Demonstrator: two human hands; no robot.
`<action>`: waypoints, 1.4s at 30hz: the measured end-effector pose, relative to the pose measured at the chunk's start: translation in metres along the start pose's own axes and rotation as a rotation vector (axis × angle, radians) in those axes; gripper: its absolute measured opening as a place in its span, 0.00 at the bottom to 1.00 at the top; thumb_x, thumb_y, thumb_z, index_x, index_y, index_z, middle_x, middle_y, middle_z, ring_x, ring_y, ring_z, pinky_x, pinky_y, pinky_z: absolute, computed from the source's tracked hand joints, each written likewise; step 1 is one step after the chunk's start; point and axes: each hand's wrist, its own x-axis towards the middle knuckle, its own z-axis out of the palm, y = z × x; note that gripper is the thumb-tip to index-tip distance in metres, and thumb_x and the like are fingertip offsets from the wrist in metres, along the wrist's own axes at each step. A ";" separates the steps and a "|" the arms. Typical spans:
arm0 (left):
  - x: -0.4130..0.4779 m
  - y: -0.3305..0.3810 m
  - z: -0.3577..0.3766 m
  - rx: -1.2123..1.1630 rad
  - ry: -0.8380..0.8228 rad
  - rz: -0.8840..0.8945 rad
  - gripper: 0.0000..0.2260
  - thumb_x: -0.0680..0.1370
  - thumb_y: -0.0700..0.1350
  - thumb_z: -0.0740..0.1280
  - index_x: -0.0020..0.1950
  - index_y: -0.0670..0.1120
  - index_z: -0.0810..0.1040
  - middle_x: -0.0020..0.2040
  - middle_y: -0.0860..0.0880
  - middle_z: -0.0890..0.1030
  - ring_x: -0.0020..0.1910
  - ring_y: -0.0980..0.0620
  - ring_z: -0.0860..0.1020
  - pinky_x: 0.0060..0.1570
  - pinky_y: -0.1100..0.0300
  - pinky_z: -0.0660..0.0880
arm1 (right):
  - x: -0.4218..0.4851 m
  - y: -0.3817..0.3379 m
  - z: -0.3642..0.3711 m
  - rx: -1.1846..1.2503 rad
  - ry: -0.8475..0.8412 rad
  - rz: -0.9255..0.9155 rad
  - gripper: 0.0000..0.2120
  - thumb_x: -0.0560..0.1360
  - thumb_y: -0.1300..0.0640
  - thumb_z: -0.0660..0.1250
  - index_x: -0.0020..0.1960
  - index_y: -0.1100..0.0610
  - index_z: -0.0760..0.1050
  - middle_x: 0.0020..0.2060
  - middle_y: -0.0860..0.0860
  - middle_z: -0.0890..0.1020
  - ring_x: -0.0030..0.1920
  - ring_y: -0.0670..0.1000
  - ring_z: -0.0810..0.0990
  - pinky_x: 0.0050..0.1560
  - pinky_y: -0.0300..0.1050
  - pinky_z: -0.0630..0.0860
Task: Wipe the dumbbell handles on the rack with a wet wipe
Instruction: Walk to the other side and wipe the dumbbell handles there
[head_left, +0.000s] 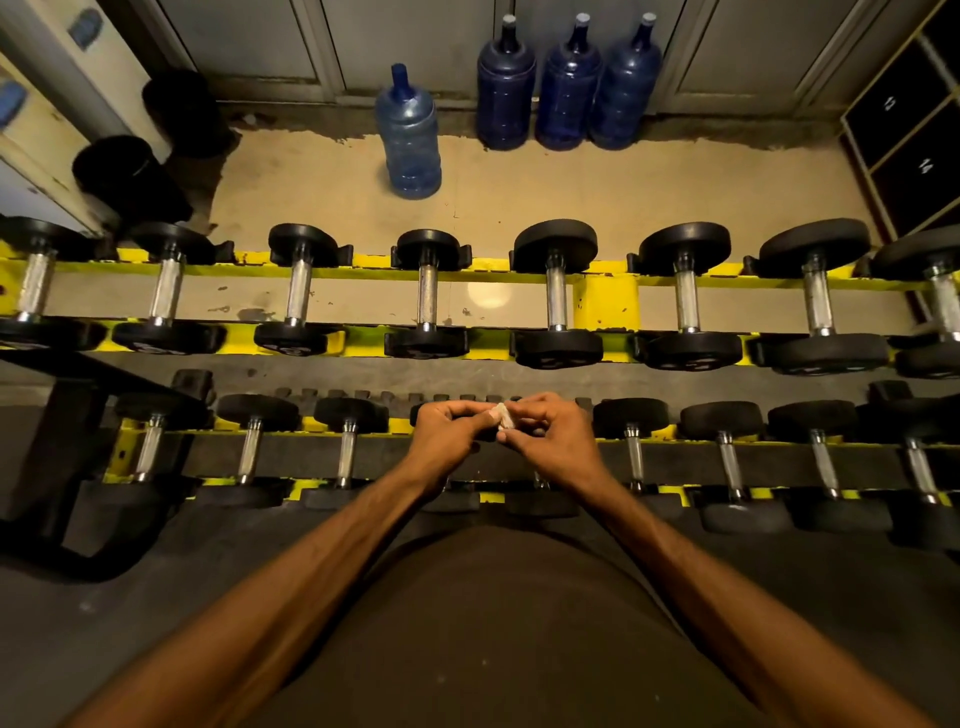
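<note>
Wet wipe (503, 415), bunched small and white, sits pinched between the fingertips of my left hand (448, 435) and right hand (550, 434), both curled closed on it. I see the hands meeting above the middle of the lower rack (400, 427), over dumbbells (347, 451) whose handles lie beneath my wrists.

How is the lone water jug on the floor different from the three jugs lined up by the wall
The lone jug is a paler, see-through blue; the three jugs are darker. It stands apart, nearer the dumbbell rack, while they stand side by side against the wall. Its neck shows no pale cap; theirs do. All four are upright blue bottles of like shape.
</note>
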 end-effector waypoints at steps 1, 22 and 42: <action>0.002 0.002 -0.002 -0.012 -0.012 -0.018 0.06 0.78 0.41 0.71 0.53 0.43 0.85 0.49 0.49 0.86 0.51 0.51 0.84 0.58 0.48 0.79 | 0.002 0.000 0.000 -0.029 0.012 -0.024 0.17 0.69 0.59 0.78 0.57 0.55 0.83 0.48 0.47 0.81 0.48 0.44 0.80 0.48 0.36 0.79; 0.053 -0.085 0.073 0.386 -0.003 -0.107 0.05 0.73 0.51 0.70 0.46 0.56 0.84 0.46 0.54 0.86 0.47 0.55 0.83 0.56 0.50 0.80 | 0.021 0.120 -0.035 -0.060 0.005 0.124 0.07 0.74 0.59 0.73 0.51 0.55 0.85 0.45 0.47 0.86 0.46 0.45 0.83 0.53 0.47 0.81; 0.145 -0.314 0.118 0.640 0.197 0.114 0.13 0.72 0.54 0.75 0.55 0.54 0.84 0.54 0.56 0.80 0.54 0.57 0.77 0.50 0.58 0.77 | 0.089 0.363 0.093 -0.342 -0.485 -0.192 0.02 0.67 0.62 0.76 0.37 0.58 0.84 0.35 0.55 0.83 0.38 0.55 0.81 0.40 0.35 0.66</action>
